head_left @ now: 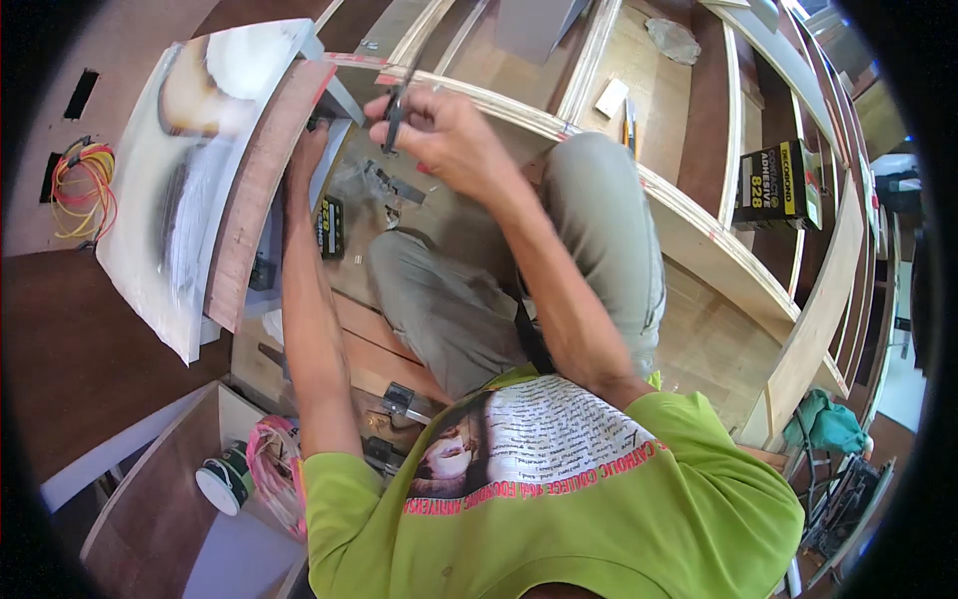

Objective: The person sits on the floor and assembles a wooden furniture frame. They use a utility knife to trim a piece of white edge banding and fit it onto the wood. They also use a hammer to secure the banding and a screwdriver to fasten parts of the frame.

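Observation:
My right hand [447,135] is raised above the floor, its fingers closed round a slim dark tool [395,118] that is blurred; I cannot make out its exact kind. My left arm stretches along a curved wooden panel [261,190] at the left. Behind that panel's edge, my left hand [311,145] reaches into the box-like frame, its fingers mostly hidden. A white, glossy curved sheet [195,170] with dark patches covers the outer side of the panel. Dark scraps [404,188] lie on the floor below my right hand.
Plywood framing [709,235] curves round my right knee. An orange-and-black cutter knife [630,128] and a white block [612,97] lie inside it. A black-and-yellow can [773,187] stands at the right, another [329,228] beside my left arm. Coiled wires [83,190] hang at the left.

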{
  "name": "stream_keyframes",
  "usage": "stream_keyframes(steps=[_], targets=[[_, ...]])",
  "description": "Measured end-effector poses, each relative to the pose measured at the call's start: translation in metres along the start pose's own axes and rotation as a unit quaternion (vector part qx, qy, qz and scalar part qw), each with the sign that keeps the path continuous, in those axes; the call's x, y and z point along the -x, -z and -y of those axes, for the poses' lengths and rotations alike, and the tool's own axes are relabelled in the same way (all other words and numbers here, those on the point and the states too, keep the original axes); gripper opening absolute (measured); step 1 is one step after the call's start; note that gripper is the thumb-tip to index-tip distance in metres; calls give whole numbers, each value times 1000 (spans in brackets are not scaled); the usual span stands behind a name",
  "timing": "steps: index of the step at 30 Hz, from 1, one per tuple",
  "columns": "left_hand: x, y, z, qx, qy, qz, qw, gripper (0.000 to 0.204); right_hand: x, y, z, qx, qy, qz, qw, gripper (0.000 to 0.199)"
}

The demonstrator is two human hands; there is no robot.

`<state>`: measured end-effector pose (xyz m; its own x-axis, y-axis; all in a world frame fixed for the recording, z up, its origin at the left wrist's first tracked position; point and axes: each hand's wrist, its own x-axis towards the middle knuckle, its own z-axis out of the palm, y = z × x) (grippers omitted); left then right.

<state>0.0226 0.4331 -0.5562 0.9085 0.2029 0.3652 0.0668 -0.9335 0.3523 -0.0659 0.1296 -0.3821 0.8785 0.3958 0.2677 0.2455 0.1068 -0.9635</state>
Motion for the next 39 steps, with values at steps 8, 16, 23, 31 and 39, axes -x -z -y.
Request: stream_keyframes(steps=[8,16,23,31,39], targets=[[23,27,52,-357,-97,-34,928,49,28,-62,-154,-157,-179,-8,971,24],[58,17,94,28,63,-185,980,41,47,-98,-215,-357,-294,43,886,26],[52,41,53,177,200,-149,952,32,36,-126,-252,-645,-283,55,708,32],[53,47,10,176,195,-156,952,16,25,-143,-275,-664,-231,71,707,48],[57,46,15,241,217,-180,929,20,20,-126,-272,-395,-282,34,874,22]])
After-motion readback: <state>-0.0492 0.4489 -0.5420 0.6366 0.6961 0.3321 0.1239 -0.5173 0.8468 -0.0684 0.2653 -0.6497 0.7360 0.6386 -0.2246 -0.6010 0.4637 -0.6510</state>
